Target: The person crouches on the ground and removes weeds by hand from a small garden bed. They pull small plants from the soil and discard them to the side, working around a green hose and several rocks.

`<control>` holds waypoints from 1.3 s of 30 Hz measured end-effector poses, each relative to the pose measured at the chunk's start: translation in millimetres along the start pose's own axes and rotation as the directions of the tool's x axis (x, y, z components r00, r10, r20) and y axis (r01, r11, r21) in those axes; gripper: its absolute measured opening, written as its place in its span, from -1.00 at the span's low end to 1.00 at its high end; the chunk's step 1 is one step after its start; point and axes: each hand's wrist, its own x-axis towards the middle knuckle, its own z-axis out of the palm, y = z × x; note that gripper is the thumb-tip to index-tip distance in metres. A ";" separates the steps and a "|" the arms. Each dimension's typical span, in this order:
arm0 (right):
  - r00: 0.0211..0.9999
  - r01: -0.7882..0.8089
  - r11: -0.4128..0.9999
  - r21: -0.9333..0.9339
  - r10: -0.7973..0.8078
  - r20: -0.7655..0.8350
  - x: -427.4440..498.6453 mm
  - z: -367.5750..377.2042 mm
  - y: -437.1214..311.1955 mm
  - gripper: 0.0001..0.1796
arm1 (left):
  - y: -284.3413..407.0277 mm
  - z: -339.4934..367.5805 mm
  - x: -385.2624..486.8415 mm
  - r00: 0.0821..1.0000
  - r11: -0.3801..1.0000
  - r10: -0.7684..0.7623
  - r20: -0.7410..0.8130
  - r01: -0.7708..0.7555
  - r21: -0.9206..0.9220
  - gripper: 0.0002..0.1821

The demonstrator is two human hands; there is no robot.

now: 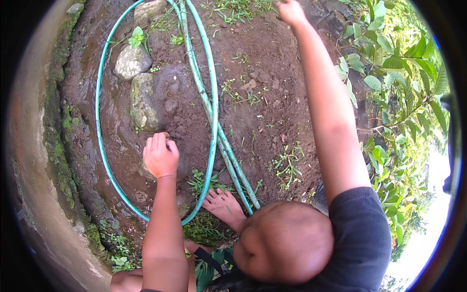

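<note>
My left hand (160, 155) is bent with curled fingers over the wet soil, inside the loop of a green garden hose (98, 109). Its palm side is hidden, so whatever it may hold does not show. Just beyond the fingers lies a flat mossy stone (144, 100). My right arm stretches far forward, and my right hand (292, 12) is at the top edge of the picture, near a patch of grass (237, 11). Its fingertips are blurred and partly out of view. Other hose lengths (199, 80) cross the ground between the two hands.
A pale rounded stone (134, 62) sits beyond the mossy one. Small weeds (288, 166) dot the brown soil (270, 113). A moss-edged concrete wall (33, 146) curves along the left; leafy branches (401, 73) crowd the right. My bare foot (224, 206) stands beside the hose.
</note>
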 end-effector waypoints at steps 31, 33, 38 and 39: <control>0.978 0.207 0.813 -0.544 -0.165 0.125 -116.2 106.2 90.4 -0.72 | -2.1 0.7 -2.3 1.000 1.000 0.011 -0.011 -0.011 -0.017 -0.88; 0.994 0.107 0.871 -0.480 -0.109 0.023 -112.2 108.7 99.7 -0.67 | -2.1 0.6 -2.5 1.000 1.000 0.011 -0.008 -0.012 -0.016 -0.88; 0.993 -0.019 0.956 -0.292 0.052 0.106 -95.2 108.4 113.5 -0.66 | -1.2 -0.2 -2.0 1.000 1.000 0.016 -0.013 -0.016 -0.010 -0.88; 0.979 -0.085 0.976 -0.202 0.119 0.165 -93.6 107.6 111.7 -0.66 | -0.9 -0.2 -1.9 1.000 1.000 0.016 -0.013 -0.017 -0.011 -0.88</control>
